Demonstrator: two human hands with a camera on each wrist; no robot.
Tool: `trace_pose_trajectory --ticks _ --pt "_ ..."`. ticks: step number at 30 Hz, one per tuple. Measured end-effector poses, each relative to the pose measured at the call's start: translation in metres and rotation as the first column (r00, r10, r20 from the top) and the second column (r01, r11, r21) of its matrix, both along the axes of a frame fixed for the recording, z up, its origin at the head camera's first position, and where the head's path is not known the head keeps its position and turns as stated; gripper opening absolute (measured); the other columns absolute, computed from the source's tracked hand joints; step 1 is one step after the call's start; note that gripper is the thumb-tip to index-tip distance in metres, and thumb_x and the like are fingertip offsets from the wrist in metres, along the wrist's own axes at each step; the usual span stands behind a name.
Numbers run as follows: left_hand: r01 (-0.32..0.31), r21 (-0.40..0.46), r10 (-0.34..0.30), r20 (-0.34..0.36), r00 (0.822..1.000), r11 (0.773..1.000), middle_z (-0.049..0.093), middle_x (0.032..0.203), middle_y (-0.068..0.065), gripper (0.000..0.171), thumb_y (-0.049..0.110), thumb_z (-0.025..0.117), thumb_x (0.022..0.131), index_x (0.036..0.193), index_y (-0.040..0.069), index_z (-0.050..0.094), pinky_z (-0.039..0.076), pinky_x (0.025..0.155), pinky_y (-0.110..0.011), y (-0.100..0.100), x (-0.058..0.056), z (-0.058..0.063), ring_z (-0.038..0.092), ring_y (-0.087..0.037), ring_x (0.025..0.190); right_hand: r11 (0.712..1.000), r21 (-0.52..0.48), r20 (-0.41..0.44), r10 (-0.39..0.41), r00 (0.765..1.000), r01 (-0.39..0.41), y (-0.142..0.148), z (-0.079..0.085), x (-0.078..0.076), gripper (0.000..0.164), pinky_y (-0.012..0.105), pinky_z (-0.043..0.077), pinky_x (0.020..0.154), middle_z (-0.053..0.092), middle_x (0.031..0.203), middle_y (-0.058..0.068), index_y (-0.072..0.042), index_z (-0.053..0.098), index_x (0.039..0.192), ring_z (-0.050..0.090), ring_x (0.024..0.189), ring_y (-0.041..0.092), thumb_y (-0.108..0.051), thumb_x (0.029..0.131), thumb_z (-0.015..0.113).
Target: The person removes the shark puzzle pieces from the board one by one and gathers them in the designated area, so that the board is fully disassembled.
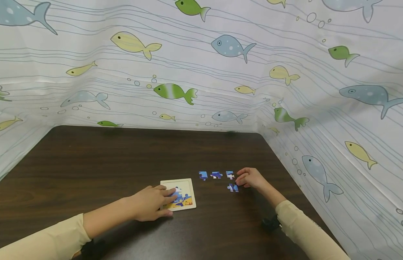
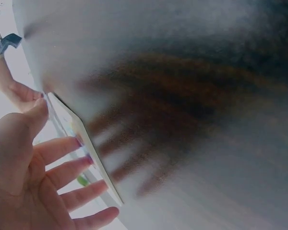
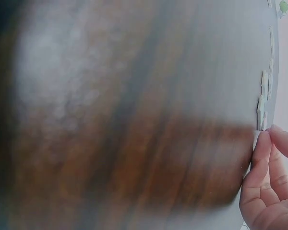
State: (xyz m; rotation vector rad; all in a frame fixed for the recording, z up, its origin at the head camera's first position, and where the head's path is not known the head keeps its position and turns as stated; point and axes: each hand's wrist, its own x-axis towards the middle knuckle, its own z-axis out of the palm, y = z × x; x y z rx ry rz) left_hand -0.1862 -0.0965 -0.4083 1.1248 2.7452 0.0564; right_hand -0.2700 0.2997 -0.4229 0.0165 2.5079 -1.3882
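Observation:
My left hand (image 1: pixel 152 203) is spread over a small pale puzzle tray (image 1: pixel 193 196), fingers straight and fingertips on the partly assembled picture (image 1: pixel 182 199) inside it. Blue, white and yellow-orange show in that picture; part of it is hidden under the hand. In the left wrist view the left hand (image 2: pixel 48 172) has its fingers apart along the tray edge. My right hand (image 1: pixel 252 178) is beside two loose jigsaw pieces, an upper one (image 1: pixel 230 175) and a lower one (image 1: pixel 233 187). Its fingers are loosely bent, fingertips right at the lower piece's edge.
Two more loose jigsaw pieces, a blue one (image 1: pixel 202 175) and a blue-and-white one (image 1: pixel 216 175), lie in a row left of the upper piece. The dark wooden table (image 1: pixel 123 155) is bordered at the back and sides by a white fish-patterned sheet (image 1: pixel 188 65).

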Motion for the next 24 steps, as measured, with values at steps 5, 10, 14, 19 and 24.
trace_pose_trajectory --ticks 5,10,14,19,24 --pt "0.007 0.017 -0.008 0.024 1.000 1.000 0.044 0.151 -0.003 0.064 0.058 0.053 0.092 0.143 0.020 0.048 0.041 0.101 -0.057 -0.002 -0.002 0.001 0.044 -0.032 0.135 0.999 0.026 0.000 -0.039 0.999 0.039 -0.007 0.002 -0.003 0.041 0.032 0.051 0.067 0.074 0.084 0.005 0.006 0.057 0.115 0.067 0.076 0.012 -0.001 0.078 0.074" --pt "-0.005 0.048 0.003 0.049 0.999 0.999 0.042 0.152 -0.002 0.066 0.058 0.053 0.092 0.145 0.020 0.045 0.039 0.102 -0.057 -0.005 -0.003 0.001 0.043 -0.032 0.137 1.000 0.005 -0.008 -0.001 1.000 0.001 -0.023 0.009 -0.004 0.044 0.035 0.053 0.072 0.074 0.086 0.003 0.006 0.057 0.119 0.068 0.080 0.012 -0.004 0.080 0.074" --pt "-0.027 0.053 0.024 0.064 0.998 0.998 0.039 0.154 -0.001 0.066 0.058 0.052 0.092 0.146 0.022 0.043 0.036 0.103 -0.058 -0.009 -0.001 0.001 0.039 -0.030 0.140 0.999 -0.017 0.000 0.051 0.999 -0.051 -0.044 0.013 -0.003 0.044 0.034 0.054 0.072 0.075 0.088 0.004 0.004 0.057 0.120 0.069 0.081 0.014 -0.005 0.080 0.074" --pt "-0.028 0.046 0.025 0.065 0.998 0.999 0.040 0.153 -0.002 0.066 0.058 0.051 0.092 0.146 0.021 0.045 0.035 0.103 -0.060 -0.013 0.003 0.002 0.037 -0.029 0.141 0.991 -0.039 0.001 0.128 0.992 -0.128 -0.075 0.014 -0.002 0.041 0.032 0.053 0.070 0.075 0.095 0.008 0.004 0.057 0.119 0.070 0.082 0.015 -0.005 0.082 0.072" --pt "-0.036 0.036 0.033 0.070 0.997 0.999 0.038 0.154 -0.004 0.066 0.059 0.049 0.093 0.145 0.020 0.045 0.035 0.103 -0.062 -0.017 0.006 0.001 0.036 -0.030 0.142 0.971 -0.088 0.005 0.223 0.975 -0.221 -0.108 0.012 0.000 0.040 0.031 0.052 0.071 0.074 0.104 0.012 0.003 0.056 0.120 0.070 0.084 0.016 -0.009 0.085 0.070"
